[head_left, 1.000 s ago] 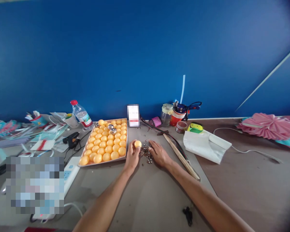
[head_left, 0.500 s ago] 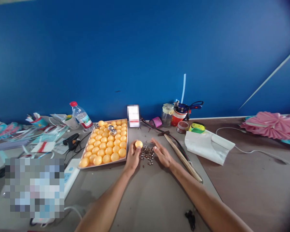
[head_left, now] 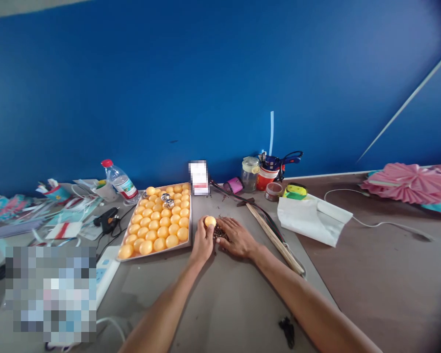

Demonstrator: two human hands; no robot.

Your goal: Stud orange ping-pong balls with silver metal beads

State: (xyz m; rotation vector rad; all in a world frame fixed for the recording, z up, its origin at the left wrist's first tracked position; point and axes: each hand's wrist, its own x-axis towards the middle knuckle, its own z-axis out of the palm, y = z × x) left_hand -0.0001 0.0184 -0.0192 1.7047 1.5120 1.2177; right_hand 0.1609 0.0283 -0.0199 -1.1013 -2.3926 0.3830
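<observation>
My left hand (head_left: 203, 240) is closed round an orange ping-pong ball (head_left: 210, 221), which shows at its fingertips. Palm down, my right hand (head_left: 238, 238) lies with its fingers stretched over a pile of small shiny metal pieces (head_left: 220, 232), hiding much of it. These pieces are too small to name; they lie between the two hands on the grey mat (head_left: 220, 304). Left of my left hand stands a shallow box (head_left: 190, 220) filled with rows of orange ping-pong balls (head_left: 163, 221). A few silver balls (head_left: 168, 203) rest on top of them.
A bundle of thin wooden sticks (head_left: 275, 239) lies to the right, near a white sheet (head_left: 312, 220). Behind are a lidded jar (head_left: 250, 174), a red cup of tools (head_left: 267, 177) and a purple object (head_left: 233, 185). Leftward are a water bottle (head_left: 122, 184) and a glue gun (head_left: 108, 220).
My right hand has moved left and down onto the metal pieces, covering most of them. My left hand still holds the ball. The view has shifted slightly.
</observation>
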